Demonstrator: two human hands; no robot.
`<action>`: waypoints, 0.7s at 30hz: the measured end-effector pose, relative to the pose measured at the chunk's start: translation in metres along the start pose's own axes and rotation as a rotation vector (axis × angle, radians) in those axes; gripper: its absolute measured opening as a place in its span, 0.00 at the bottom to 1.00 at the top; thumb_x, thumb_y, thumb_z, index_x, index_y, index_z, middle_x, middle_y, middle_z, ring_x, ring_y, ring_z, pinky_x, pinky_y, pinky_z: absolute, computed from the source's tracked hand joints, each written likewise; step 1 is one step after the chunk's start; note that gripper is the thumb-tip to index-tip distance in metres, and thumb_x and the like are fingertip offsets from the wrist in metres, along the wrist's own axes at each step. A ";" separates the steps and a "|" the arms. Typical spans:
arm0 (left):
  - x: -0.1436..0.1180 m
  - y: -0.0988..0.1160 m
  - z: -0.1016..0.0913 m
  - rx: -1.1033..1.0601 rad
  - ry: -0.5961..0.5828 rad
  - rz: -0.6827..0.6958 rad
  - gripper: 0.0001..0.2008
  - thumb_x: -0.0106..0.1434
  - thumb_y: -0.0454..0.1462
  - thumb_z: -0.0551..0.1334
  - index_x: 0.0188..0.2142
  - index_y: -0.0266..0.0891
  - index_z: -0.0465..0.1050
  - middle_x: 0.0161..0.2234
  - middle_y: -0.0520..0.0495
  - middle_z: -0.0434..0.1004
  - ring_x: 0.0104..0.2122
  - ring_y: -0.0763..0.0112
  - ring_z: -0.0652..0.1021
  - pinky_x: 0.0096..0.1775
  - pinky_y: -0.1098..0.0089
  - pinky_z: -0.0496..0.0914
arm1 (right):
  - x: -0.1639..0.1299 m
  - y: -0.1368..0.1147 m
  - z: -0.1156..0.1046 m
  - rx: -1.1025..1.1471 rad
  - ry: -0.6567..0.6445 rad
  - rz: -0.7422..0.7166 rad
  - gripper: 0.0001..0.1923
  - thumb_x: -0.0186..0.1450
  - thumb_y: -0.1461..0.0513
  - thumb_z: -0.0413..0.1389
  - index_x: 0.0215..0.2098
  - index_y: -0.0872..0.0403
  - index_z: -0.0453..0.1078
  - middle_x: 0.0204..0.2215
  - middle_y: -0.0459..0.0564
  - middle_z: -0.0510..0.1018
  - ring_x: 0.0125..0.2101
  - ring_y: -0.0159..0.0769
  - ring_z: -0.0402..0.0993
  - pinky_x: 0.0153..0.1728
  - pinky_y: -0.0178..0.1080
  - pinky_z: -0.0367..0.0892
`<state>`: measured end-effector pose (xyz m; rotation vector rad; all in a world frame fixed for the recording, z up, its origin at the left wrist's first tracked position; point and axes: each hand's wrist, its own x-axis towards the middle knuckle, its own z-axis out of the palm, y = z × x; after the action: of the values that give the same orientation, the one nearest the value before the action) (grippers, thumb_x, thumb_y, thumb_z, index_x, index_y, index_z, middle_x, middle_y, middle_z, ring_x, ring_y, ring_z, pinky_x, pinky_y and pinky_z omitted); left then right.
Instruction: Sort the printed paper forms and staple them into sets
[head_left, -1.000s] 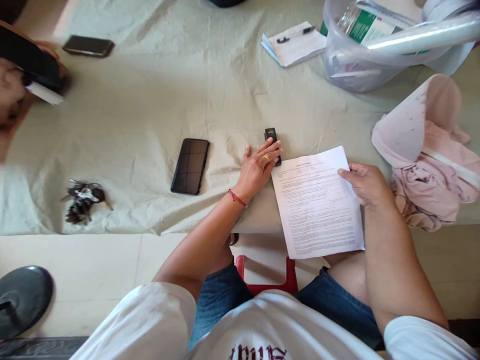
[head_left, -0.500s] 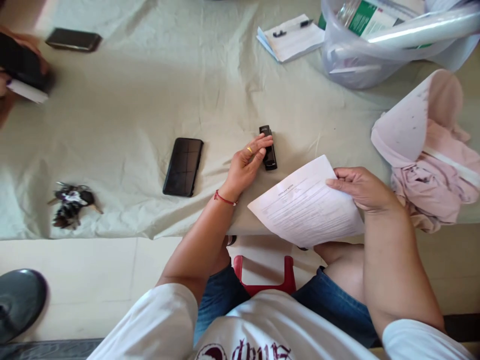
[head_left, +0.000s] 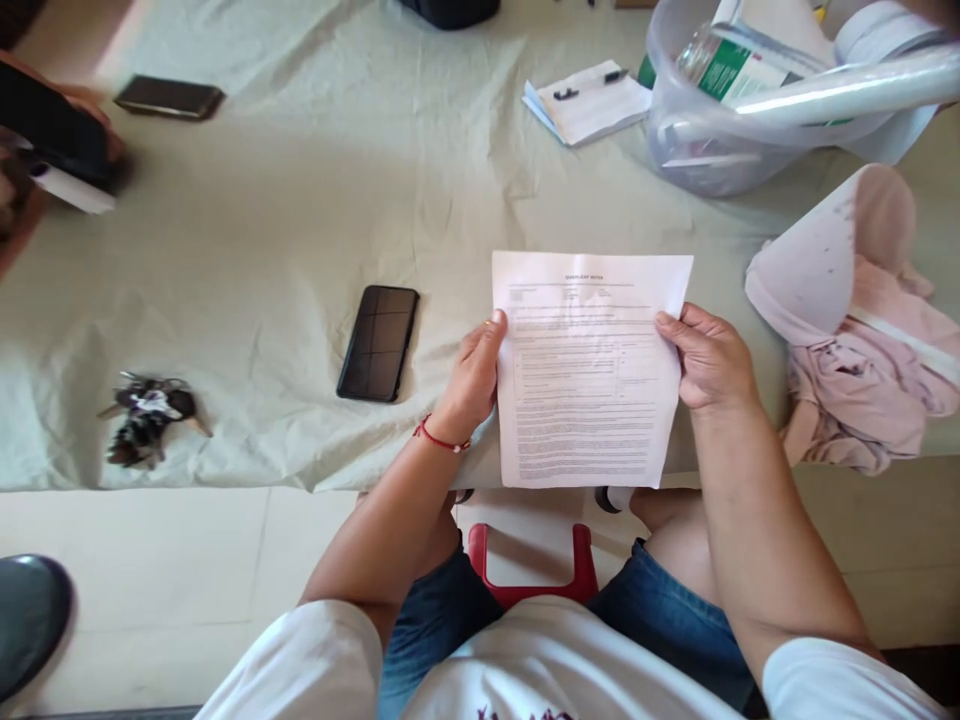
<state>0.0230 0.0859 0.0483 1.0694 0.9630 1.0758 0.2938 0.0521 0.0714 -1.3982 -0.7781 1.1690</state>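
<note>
A printed white sheet of paper (head_left: pixel 583 370) is held up over the near edge of the cloth-covered table (head_left: pixel 300 230). My left hand (head_left: pixel 474 378) grips its left edge and wears a gold ring and a red string at the wrist. My right hand (head_left: pixel 709 358) grips its right edge. The small black stapler that lay by my left hand is hidden behind the sheet. A black phone (head_left: pixel 378 342) lies face up just left of my left hand.
A bunch of keys (head_left: pixel 147 416) lies at the near left. Another person's hands (head_left: pixel 22 190) hold a dark object at the far left, near a second phone (head_left: pixel 169 97). A notepad with pen (head_left: pixel 589 100), a clear plastic tub (head_left: pixel 720 110) and pink cloth (head_left: pixel 862 350) sit to the right.
My left hand left the black stapler and took the sheet's left edge. The sheet, held one-handed and tilted, now faces me upright and covers the stapler.
</note>
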 end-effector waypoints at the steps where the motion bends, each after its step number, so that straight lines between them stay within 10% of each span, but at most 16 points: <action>1: -0.002 0.002 -0.001 -0.026 -0.068 -0.046 0.27 0.72 0.63 0.63 0.46 0.44 0.84 0.46 0.42 0.91 0.49 0.50 0.89 0.50 0.54 0.86 | 0.002 0.001 0.002 -0.002 0.016 -0.026 0.24 0.53 0.45 0.78 0.40 0.46 0.81 0.38 0.47 0.89 0.45 0.51 0.87 0.50 0.54 0.82; 7: -0.005 0.014 -0.011 -0.064 -0.330 -0.227 0.23 0.66 0.52 0.76 0.53 0.42 0.84 0.52 0.36 0.90 0.53 0.41 0.89 0.55 0.46 0.86 | 0.010 0.002 0.014 -0.029 0.096 -0.118 0.22 0.55 0.46 0.77 0.40 0.46 0.80 0.41 0.47 0.89 0.49 0.51 0.86 0.53 0.53 0.82; 21: 0.013 -0.005 -0.049 0.091 -0.038 0.052 0.25 0.68 0.55 0.72 0.55 0.42 0.83 0.54 0.37 0.89 0.59 0.39 0.85 0.60 0.41 0.83 | 0.007 0.012 0.038 -0.069 -0.130 -0.037 0.26 0.61 0.38 0.72 0.46 0.45 0.80 0.43 0.46 0.88 0.51 0.45 0.85 0.55 0.46 0.80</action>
<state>-0.0202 0.1075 0.0316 1.1911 0.9662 1.0587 0.2584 0.0690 0.0618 -1.3686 -0.9404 1.2234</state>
